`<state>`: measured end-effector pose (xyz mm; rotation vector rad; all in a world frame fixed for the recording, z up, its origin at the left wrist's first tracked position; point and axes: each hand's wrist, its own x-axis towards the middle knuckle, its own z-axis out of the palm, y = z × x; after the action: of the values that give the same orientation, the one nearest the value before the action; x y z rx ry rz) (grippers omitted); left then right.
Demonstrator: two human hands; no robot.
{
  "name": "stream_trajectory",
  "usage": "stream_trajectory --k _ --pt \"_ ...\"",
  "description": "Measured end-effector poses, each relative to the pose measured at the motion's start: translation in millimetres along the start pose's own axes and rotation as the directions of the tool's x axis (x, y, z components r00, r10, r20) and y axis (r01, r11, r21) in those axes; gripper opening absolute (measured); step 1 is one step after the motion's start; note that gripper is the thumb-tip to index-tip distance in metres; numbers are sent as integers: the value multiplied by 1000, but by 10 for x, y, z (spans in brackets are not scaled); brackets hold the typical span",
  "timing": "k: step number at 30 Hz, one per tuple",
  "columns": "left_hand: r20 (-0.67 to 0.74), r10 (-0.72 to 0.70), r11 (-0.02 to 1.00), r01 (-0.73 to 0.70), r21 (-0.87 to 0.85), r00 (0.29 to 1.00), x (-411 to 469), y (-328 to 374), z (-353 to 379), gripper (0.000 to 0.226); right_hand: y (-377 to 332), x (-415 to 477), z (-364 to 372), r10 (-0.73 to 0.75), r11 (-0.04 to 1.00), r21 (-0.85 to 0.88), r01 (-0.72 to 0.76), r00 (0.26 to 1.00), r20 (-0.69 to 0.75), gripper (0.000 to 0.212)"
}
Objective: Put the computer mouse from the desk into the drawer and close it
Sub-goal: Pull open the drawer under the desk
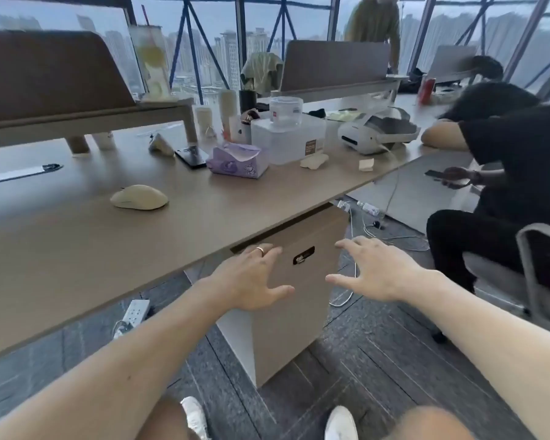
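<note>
Head view: splayed, empty fingers (269, 254) before shut drawer (299, 265); mouse (139, 197) near seemingly tissue pack (237, 161).

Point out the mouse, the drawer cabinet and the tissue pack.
mouse (139, 197): head view, middle of its rounded top.
drawer cabinet (286, 315): head view, bare front panel below the hands.
tissue pack (235, 165): head view, purple front side.

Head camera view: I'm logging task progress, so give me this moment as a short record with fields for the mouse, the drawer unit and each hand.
mouse: cream computer mouse lying on the desk, untouched
drawer unit: beige cabinet under the desk edge, front looks shut
left hand: left hand open, empty, fingers spread near the cabinet's top front
right hand: right hand open, empty, reaching beside it
progress: mouse not yet moved, drawer not yet opened
</note>
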<state>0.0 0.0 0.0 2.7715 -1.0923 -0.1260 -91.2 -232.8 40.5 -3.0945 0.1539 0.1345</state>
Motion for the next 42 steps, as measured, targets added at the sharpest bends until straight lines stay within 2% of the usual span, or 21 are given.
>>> stream_trajectory --k 3,6,10,13,15,18,20,23,27,29,32,39,42 --pt "-1 -69 998 69 -9 998 48 -119 191 87 -67 199 199 -21 1000 1 21 999 37 82" --pt "-98 -91 996 92 8 991 83 -199 336 77 -156 412 416 -7 998 69 1 997 74 73" --pt "-199 -120 993 121 -8 973 126 -180 412 68 -286 744 748 75 933 345 -107 992 105 57" --pt "-270 -139 990 136 -30 953 152 -172 461 59 -332 1047 1024 175 757 607 -241 970 167 40" --pt "-297 -129 991 131 -13 946 192 -184 479 55 -331 1246 1171 221 611 713 -345 938 266 29" --pt "-298 -121 991 133 22 947 215 -197 508 54 -378 1381 1273 280 261 837 -481 868 411 16" --pt "-306 -106 992 122 35 946 204 -212 546 56 -395 1413 1303 298 76 880 -469 853 429 22" --pt "-320 -97 992 119 48 942 203 -236 577 56 -405 1457 1314 300 -74 910 -407 861 410 19" --pt "-337 -93 994 110 30 937 213 -250 588 53 -410 1514 1297 299 -178 897 -404 847 440 12" --pt "-353 -86 996 92 0 932 218 -304 607 49 -408 1515 1307 290 -182 894 -410 846 448 9" --pt "-369 -69 997 57 -43 927 220 -379 643 47 -400 1538 1344 323 -140 906 -399 847 422 23" --pt "-370 -51 998 30 -62 928 201 -401 633 43 -432 1613 1430 383 -293 892 -343 813 438 28" --pt "-379 -54 994 13 -111 924 206 -433 632 39 -431 1536 1407 389 -312 891 -331 811 438 28"
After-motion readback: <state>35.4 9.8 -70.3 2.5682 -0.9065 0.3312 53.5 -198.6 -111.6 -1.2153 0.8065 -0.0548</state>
